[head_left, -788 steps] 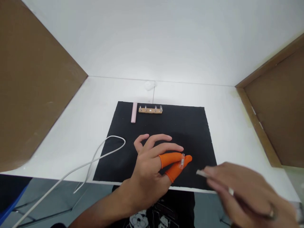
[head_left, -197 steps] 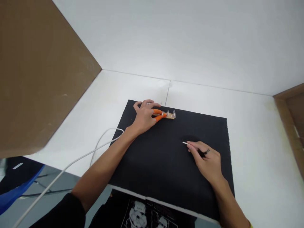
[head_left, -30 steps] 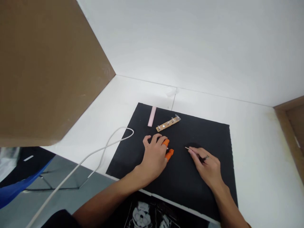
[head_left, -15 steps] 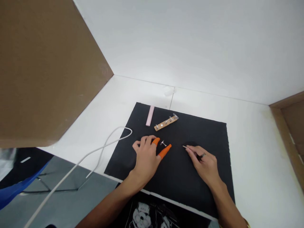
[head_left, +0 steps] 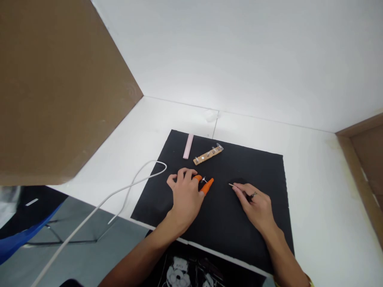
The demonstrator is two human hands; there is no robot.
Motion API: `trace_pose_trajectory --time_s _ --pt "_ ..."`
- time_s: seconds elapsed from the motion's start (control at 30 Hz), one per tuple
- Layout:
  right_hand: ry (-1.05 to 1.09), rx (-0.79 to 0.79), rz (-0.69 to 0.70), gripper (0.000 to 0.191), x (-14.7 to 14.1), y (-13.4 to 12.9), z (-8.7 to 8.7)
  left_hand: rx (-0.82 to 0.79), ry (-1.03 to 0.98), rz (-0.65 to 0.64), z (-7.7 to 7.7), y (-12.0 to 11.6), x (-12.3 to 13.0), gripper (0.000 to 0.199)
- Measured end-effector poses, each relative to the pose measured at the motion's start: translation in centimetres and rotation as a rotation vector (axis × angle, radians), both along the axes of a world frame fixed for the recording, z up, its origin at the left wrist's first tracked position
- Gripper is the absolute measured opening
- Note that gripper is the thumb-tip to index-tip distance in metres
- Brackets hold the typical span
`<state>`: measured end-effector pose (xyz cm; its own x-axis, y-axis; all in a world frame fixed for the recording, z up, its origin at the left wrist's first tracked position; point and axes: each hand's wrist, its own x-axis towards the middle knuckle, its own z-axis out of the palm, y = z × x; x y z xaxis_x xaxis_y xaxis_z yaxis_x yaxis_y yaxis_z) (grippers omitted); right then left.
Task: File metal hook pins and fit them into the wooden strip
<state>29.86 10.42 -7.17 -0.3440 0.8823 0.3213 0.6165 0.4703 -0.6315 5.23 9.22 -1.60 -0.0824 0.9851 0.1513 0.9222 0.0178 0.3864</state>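
Note:
My left hand [head_left: 188, 193], with orange finger cots on its thumb and index finger, reaches over the black mat [head_left: 239, 227]. A small shiny metal piece [head_left: 204, 180] lies between those two fingertips, which stay apart around it; whether they touch it is hard to tell. Opposite, my right hand [head_left: 254, 203] is closed in a pinch on a thin pale stick [head_left: 231, 185], its tip pointing left. Beyond the left hand lies a tan strip [head_left: 206, 156] bearing several small metal and clear pieces. A pale pink bar [head_left: 188, 146] rests to its left.
A white cable [head_left: 128, 185] loops over the table's left side onto the mat's edge. Brown board [head_left: 66, 91] stands at the left, a wooden frame [head_left: 353, 155] at the right. A small translucent item [head_left: 211, 115] sits near the back white wall [head_left: 239, 59].
The left thumb and index finger have drawn slightly closer around the small metal piece. The right hand keeps its pinch on the stick, almost in place.

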Motion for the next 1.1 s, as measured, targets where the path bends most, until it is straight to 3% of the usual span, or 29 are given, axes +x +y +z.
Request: trace_pose_trajectory --time_s 0.2,0.43,0.8,1.1 --pt "0.006 -0.004 0.002 0.027 -0.1 0.0 0.0 0.015 -0.012 -0.004 0.0 0.2 0.3 0.006" --pt "0.009 -0.010 0.001 0.028 0.0 0.0 -0.1 0.010 -0.032 0.011 0.0 0.3 0.4 0.029" --pt "0.013 0.000 0.008 0.027 0.0 0.0 -0.1 0.023 -0.052 -0.053 -0.7 0.0 0.9 0.007" --pt "0.004 0.006 0.011 0.027 0.0 0.0 0.0 -0.007 -0.098 -0.112 0.6 -1.1 0.4 0.024"
